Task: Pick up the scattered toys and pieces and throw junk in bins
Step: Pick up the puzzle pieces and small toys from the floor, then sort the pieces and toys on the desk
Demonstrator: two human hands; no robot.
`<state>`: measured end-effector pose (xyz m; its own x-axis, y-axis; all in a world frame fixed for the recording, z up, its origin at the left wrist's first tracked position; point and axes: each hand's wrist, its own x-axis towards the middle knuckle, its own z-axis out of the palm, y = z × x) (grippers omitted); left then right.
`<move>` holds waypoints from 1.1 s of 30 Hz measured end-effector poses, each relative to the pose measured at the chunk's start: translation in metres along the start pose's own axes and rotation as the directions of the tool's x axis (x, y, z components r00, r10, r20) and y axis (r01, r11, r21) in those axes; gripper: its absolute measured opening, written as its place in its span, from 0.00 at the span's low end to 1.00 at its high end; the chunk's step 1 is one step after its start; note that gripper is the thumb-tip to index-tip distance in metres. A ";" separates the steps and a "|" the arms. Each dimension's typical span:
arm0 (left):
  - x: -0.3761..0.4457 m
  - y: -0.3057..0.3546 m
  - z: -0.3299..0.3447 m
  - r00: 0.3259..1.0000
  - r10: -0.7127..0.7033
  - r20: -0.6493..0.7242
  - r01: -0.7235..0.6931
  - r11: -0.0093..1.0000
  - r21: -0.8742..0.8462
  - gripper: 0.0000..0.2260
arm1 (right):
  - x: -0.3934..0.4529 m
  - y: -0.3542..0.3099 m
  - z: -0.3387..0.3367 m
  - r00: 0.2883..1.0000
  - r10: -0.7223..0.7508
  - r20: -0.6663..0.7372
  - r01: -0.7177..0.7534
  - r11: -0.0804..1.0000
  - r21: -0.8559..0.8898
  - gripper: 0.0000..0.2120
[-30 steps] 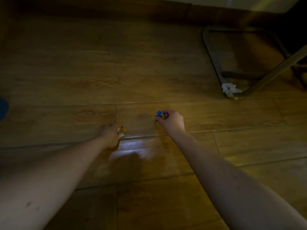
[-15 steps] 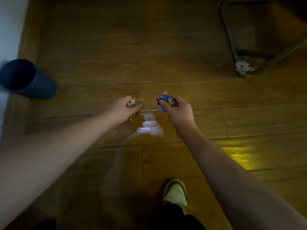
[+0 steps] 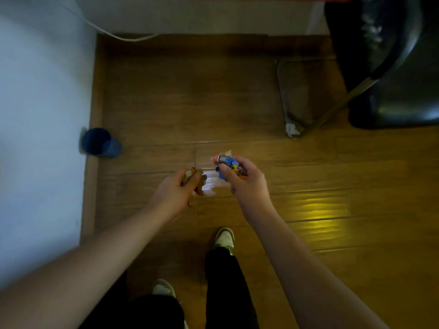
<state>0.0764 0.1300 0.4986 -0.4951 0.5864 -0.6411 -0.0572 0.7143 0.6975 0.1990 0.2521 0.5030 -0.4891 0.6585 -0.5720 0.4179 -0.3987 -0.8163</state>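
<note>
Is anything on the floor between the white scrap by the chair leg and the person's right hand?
Nothing visible: bare wooden floor lies between the right hand, which already grips colourful pieces, and the white scrap.

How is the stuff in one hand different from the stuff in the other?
The bundle in the right hand is brightly coloured pieces, blue, yellow, red and white, sticking up above the fingers. The brown pieces in the left hand are dull, tan like cardboard, and look flatter. The right bundle seems bulkier and sits slightly higher in the picture. Both are small pieces held clear of the wooden floor in a curled grip.
</note>
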 end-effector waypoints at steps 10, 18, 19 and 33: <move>-0.135 0.162 -0.084 0.997 0.023 -0.070 -0.034 0.987 -0.156 0.09 | -0.115 -0.193 -0.042 0.997 -0.058 -0.048 0.061 0.995 0.076 0.12; -0.160 0.273 -0.165 0.956 0.238 -0.173 -0.237 0.971 0.025 0.10 | -0.112 -0.317 -0.030 0.988 -0.151 0.015 0.149 0.985 0.091 0.16; -0.157 0.280 -0.172 0.950 0.255 -0.180 -0.254 0.967 0.031 0.09 | -0.107 -0.327 -0.023 0.986 -0.162 0.026 0.158 0.981 0.116 0.16; -0.017 0.305 -0.280 0.961 0.269 -0.058 -0.273 0.958 -0.086 0.11 | 0.004 -0.401 0.066 0.988 -0.150 0.033 0.142 0.974 0.178 0.16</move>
<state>-0.1752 0.2312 0.8115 -0.5415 0.7339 -0.4101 0.0063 0.4913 0.8710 -0.0211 0.3722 0.8232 -0.5712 0.6894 -0.4455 0.2012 -0.4086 -0.8903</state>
